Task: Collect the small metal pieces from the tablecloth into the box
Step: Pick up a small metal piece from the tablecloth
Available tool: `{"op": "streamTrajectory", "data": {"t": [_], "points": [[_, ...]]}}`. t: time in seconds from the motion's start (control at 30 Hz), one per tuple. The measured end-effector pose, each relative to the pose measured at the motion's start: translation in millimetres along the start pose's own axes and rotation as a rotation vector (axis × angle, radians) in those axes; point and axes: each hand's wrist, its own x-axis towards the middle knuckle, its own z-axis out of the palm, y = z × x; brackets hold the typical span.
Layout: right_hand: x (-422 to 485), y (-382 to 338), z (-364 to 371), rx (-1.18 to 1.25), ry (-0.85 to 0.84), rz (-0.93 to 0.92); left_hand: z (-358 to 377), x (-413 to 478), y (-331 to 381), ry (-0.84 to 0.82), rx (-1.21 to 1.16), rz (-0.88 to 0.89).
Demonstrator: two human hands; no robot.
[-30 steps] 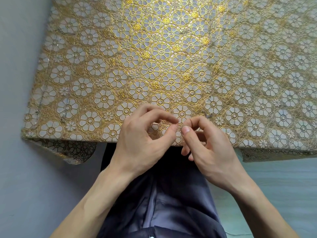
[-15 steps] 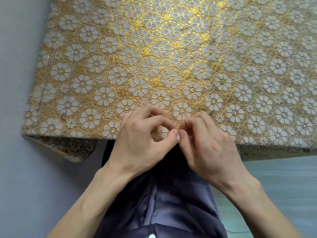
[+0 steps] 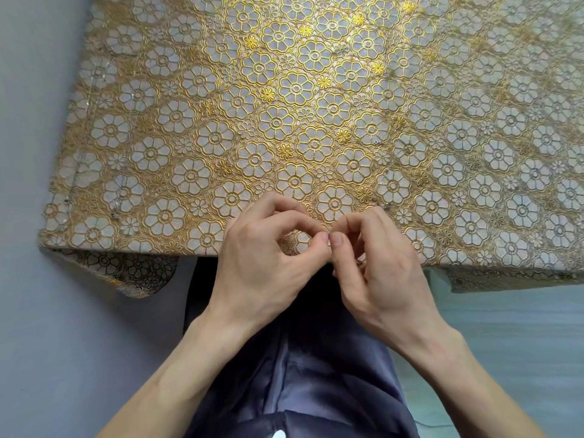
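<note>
closely, left hand (image 3: pixel 262 267), right hand (image 3: pixel 382 276) curled; both touching

A gold flowered tablecloth (image 3: pixel 284 90) fills the upper part of the view, its near edge folding down toward the person. Both hands hover at that edge, touching each other. The left hand (image 3: pixel 262 263) has its fingers (image 3: pixel 284 216) curled, thumb tip against forefinger tip. The right hand (image 3: pixel 379 273) mirrors it, thumb (image 3: pixel 338 240) beside the left thumb. Whatever sits between the tips is too small to tell. Small metal pieces lie on the cloth: one (image 3: pixel 387 205) just beyond the right knuckles, others (image 3: pixel 115 214) near the left edge. Dark grey trousers (image 3: pixel 316 374) show below the wrists, over a pale floor (image 3: pixel 47 343).
</note>
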Motion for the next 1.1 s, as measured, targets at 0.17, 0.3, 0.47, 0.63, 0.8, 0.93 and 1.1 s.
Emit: {"op": "streamTrajectory", "data": {"t": [0.17, 0.3, 0.47, 0.63, 0.8, 0.93, 1.1], "points": [[-2, 0, 2, 0.045, -0.012, 0.028, -1, 1, -1, -0.006, -0.01, -0.017], [-2, 0, 1, 0.073, 0.009, 0.05, -1, 1, -2, -0.014, -0.028, -0.007], [0, 0, -4, 0.106, 0.036, 0.076, -2, 1, -3, -0.016, -0.046, 0.006], [1, 0, -5, 0.107, 0.01, 0.072, -1, -1, -2, 0.004, -0.003, 0.044], [1, 3, -7, 0.07, -0.025, 0.023, -1, 0, -4, -0.003, 0.071, 0.106], [2, 6, -8, -0.026, -0.049, -0.031, 1, -1, -5, -0.012, 0.172, 0.168], [3, 3, -7, -0.126, -0.049, -0.071, 3, -3, -2, 0.006, 0.267, 0.162]]}}
